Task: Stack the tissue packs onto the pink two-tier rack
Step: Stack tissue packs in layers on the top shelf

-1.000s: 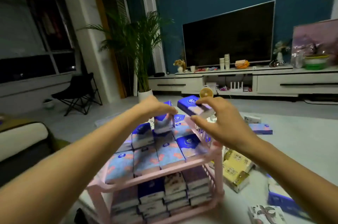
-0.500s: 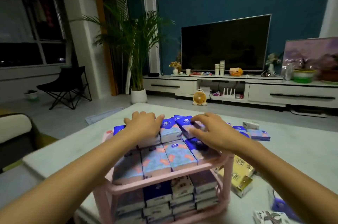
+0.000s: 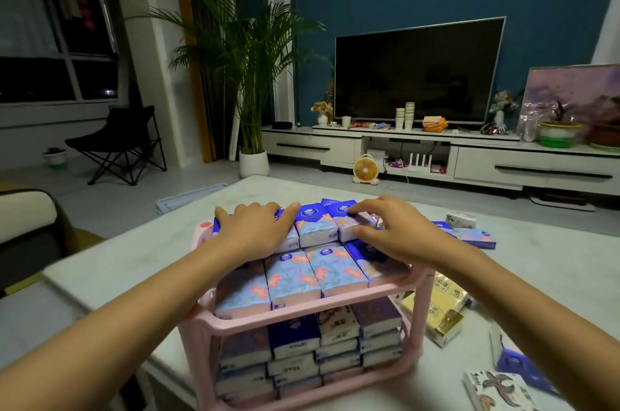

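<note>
The pink two-tier rack (image 3: 302, 321) stands on the white table in front of me. Stacked tissue packs (image 3: 335, 338) fill its lower tier. On the top tier a front row of floral blue packs (image 3: 292, 276) lies flat, and a back row sits behind it. My left hand (image 3: 258, 229) rests flat, fingers spread, on the back-left packs. Over the back-right corner, my right hand (image 3: 399, 236) pinches a blue tissue pack (image 3: 349, 224) between forefinger and thumb. That pack lies in the back row beside its neighbours.
Loose packs lie on the table (image 3: 134, 259) right of the rack: yellow ones (image 3: 439, 313), blue ones (image 3: 476, 237), a white one (image 3: 461, 219), and more at the near right corner (image 3: 496, 390). A sofa arm is at the left. Beyond are a fan, plant and TV stand.
Both hands came down from above the rack. The pack in my right hand now lies in the back row, and my left hand has flattened onto the back-left packs.
</note>
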A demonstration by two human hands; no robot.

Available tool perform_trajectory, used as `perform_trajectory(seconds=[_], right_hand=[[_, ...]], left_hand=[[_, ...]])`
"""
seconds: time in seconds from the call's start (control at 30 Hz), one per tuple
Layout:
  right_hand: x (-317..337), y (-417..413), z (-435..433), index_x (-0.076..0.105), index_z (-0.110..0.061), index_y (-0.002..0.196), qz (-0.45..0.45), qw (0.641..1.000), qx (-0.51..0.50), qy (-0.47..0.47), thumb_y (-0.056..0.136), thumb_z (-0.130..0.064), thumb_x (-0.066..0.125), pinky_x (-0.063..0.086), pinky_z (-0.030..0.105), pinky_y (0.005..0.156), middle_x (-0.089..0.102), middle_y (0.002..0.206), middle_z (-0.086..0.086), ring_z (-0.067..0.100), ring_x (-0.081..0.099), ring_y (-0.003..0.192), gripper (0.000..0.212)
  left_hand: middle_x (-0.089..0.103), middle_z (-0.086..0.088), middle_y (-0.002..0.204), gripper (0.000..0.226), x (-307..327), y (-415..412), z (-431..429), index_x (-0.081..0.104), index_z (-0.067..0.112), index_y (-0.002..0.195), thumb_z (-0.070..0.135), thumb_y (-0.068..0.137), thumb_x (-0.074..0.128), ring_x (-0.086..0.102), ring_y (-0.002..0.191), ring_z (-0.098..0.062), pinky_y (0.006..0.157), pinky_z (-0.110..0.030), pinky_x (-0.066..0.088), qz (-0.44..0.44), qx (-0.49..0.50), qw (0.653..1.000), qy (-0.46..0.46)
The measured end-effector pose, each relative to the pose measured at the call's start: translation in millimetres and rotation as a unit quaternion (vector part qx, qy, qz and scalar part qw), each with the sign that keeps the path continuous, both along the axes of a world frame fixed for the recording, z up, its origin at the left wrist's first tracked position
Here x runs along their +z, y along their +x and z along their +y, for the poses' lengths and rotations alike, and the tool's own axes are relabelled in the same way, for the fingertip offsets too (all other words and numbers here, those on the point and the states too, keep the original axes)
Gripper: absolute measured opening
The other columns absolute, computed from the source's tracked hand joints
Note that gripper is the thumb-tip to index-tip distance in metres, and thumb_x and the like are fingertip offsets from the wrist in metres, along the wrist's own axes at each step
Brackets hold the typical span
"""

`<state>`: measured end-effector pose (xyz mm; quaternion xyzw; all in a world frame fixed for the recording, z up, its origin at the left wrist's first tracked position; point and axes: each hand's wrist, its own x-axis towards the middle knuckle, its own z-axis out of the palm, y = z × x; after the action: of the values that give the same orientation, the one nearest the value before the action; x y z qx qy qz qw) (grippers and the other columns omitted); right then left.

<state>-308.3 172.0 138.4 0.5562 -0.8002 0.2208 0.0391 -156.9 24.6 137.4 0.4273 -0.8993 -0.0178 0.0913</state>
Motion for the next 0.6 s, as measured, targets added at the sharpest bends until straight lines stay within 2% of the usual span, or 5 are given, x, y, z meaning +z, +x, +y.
perform_trajectory(seconds=[0.13,0.23,0.33,0.47,0.6], right_hand=[[2,-4,11,0.052,-0.024,0.126,-0.064,0.993,0.017,-0.094,0.091,-0.029,0.054,0.038,0.028,0.094,0.055,0.127,0.000,0.014,0.049,0.116,0.036],[4,-12,21,0.054,-0.022,0.123,-0.084,0.987,0.005,-0.135,0.091,-0.023,0.054,0.040,0.027,0.093,0.058,0.123,0.000,0.013,0.051,0.112,0.032],[3,-10,25,0.051,-0.023,0.127,-0.053,0.994,0.019,-0.097,0.093,-0.025,0.051,0.037,0.027,0.096,0.054,0.131,-0.003,0.012,0.048,0.118,0.034],[3,2,15,0.049,-0.023,0.132,0.029,0.997,0.058,-0.035,0.093,-0.020,0.049,0.033,0.025,0.098,0.046,0.139,-0.002,0.015,0.042,0.125,0.039],[2,4,6,0.053,-0.024,0.128,0.029,0.998,0.047,-0.010,0.094,-0.020,0.047,0.038,0.030,0.096,0.047,0.137,0.002,0.020,0.044,0.122,0.034]], left_hand=[[0.045,-0.005,0.140,0.057,2,1,2,0.041,0.025,0.137,0.056,0.094,0.019,0.038,0.129,-0.026,0.110,-0.050,0.018,0.095,-0.016,0.995,-0.032],[0.037,0.001,0.147,0.063,6,-1,6,0.035,0.025,0.141,0.061,0.090,0.027,0.033,0.134,-0.020,0.112,-0.044,0.021,0.110,-0.110,0.988,-0.021],[0.031,0.004,0.150,0.067,8,-13,14,0.030,0.029,0.143,0.065,0.087,0.032,0.030,0.136,-0.018,0.110,-0.044,0.025,0.070,-0.163,0.983,0.055],[0.029,0.003,0.150,0.066,5,-22,19,0.021,0.033,0.146,0.065,0.088,0.025,0.028,0.136,-0.020,0.110,-0.046,0.023,-0.013,-0.155,0.988,0.024],[0.019,0.001,0.154,0.064,2,-20,21,0.013,0.036,0.147,0.064,0.090,0.022,0.021,0.139,-0.021,0.113,-0.045,0.017,-0.043,-0.151,0.988,0.012]])
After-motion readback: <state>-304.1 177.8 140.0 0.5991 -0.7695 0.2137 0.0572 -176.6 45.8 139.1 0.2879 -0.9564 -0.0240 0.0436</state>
